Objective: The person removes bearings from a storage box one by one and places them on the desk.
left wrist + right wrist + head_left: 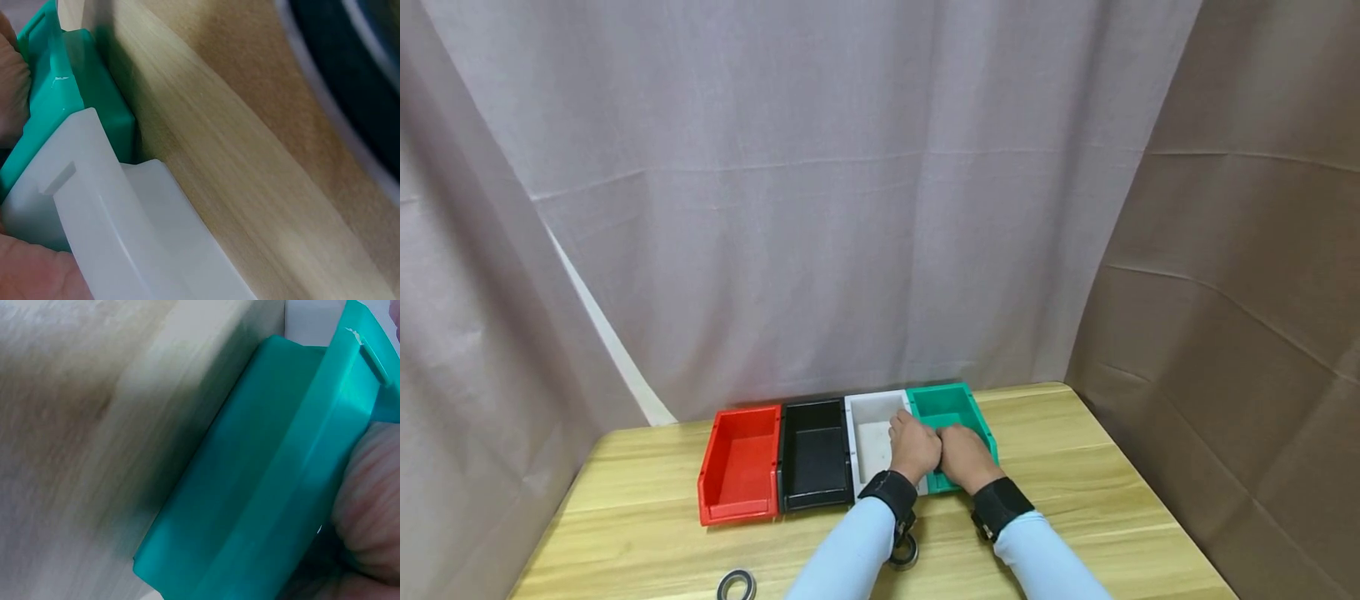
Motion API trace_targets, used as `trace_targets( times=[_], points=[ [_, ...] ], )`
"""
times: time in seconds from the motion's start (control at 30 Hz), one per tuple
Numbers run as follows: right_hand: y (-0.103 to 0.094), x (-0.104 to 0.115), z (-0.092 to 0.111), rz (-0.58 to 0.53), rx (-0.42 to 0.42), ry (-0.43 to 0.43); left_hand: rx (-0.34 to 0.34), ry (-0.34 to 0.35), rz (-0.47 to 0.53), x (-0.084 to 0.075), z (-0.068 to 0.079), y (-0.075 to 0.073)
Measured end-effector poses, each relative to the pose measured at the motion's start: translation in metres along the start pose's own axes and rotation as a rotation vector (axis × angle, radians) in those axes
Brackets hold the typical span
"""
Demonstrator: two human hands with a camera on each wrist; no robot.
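Note:
My left hand (pixel 916 446) reaches over the front of the white bin (pixel 871 446), its fingers bent. In the left wrist view a thumb lies inside this bin's wall (pixel 106 206). Right beside it, my right hand (pixel 966 458) is curled over the front of the green bin (pixel 942 402). A dark thing (pixel 312 565) with a small bright glint shows under the right hand's fingers, mostly hidden; I cannot tell its kind. Both hands meet above the neighbouring walls of these bins. Under my left wrist lies a black-and-silver ring bearing (pixel 905 552).
A black bin (pixel 815 498) and a red bin (pixel 739 510) stand left of the white one, all in one row. Another ring bearing (pixel 737 585) lies near the front of the wooden table (pixel 1097 492). Grey curtains (pixel 820 250) hang behind and at the sides.

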State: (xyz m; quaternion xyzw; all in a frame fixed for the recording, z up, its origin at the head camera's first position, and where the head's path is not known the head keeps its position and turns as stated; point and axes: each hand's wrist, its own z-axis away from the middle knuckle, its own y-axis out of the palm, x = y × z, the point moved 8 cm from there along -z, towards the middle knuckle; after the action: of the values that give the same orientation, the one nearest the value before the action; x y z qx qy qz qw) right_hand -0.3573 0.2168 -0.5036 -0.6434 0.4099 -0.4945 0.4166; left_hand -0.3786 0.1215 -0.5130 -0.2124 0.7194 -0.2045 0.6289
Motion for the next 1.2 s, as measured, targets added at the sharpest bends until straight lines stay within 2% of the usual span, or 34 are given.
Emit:
trace_targets(
  times=[0.23, 0.47, 0.57, 0.67, 0.7, 0.8, 0.9, 1.2],
  points=[
    [0.005, 0.000, 0.000, 0.026, 0.018, 0.014, 0.009, -0.002, -0.007, 0.000, 0.002, -0.002],
    [0.002, 0.005, 0.002, 0.031, -0.031, -0.008, -0.017, 0.010, -0.009, 0.004, -0.002, 0.000],
    [-0.001, 0.007, 0.003, 0.038, -0.037, -0.016, -0.049, 0.030, 0.016, 0.009, -0.004, 0.003],
    [-0.002, 0.008, 0.004, 0.044, -0.031, -0.017, -0.074, 0.044, 0.038, 0.026, -0.013, 0.016],
    [-0.002, 0.009, 0.004, 0.048, -0.031, -0.020, -0.073, 0.047, 0.053, 0.027, -0.013, 0.017],
    [-0.003, 0.008, 0.004, 0.056, -0.027, -0.020, -0.069, 0.054, 0.081, 0.024, -0.011, 0.015],
    [-0.003, 0.008, 0.004, 0.058, -0.026, -0.023, -0.068, 0.057, 0.078, 0.009, -0.001, 0.002],
    [0.001, 0.006, 0.001, 0.071, -0.006, -0.016, -0.026, -0.016, -0.028, 0.002, 0.001, -0.003]
  ],
)
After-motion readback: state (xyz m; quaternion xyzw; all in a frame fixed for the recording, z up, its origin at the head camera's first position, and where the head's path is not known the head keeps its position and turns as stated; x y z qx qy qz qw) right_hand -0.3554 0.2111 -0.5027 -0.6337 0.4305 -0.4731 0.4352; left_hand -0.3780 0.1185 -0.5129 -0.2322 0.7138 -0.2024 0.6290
